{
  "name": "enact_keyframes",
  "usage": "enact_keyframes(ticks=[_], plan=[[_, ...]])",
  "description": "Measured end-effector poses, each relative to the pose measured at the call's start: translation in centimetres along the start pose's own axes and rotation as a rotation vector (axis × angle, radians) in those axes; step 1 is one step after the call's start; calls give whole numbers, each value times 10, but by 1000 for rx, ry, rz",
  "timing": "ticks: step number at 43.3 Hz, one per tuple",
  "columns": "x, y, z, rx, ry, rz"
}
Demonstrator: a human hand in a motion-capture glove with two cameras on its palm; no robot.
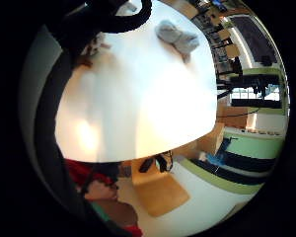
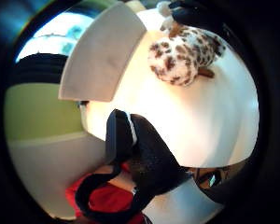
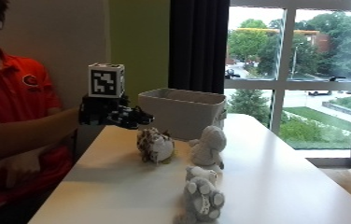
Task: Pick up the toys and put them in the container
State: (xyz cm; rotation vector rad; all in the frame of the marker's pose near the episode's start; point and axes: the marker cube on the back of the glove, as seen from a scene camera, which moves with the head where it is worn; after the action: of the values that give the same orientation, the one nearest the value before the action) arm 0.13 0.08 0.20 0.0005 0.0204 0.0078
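Three plush toys stand on the white table [image 3: 275,186]: a spotted brown-and-white one [image 3: 155,145], a grey one [image 3: 209,146] beside it, and a grey one [image 3: 201,196] nearer the front. A white container [image 3: 183,111] sits behind them. My gloved right hand [image 3: 115,114] hovers above the table just left of the spotted toy, fingers loosely extended toward it and holding nothing. The thumb side palm view shows the spotted toy [image 2: 184,55] close by, with the container's wall [image 2: 102,53] next to it. A grey toy [image 1: 177,37] lies farther off on the table in the other palm view.
The person's bare hand [image 3: 10,170] rests in their lap left of the table. A window fills the wall behind the table's right side. A wooden chair [image 1: 160,190] stands on the floor past the table's edge.
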Motion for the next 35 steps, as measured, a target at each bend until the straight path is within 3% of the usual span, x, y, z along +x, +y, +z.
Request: enact_keyframes(ticks=[24,35], plan=[[9,-2,7,38,-10,-33],[0,-36,11,89,28,-46]])
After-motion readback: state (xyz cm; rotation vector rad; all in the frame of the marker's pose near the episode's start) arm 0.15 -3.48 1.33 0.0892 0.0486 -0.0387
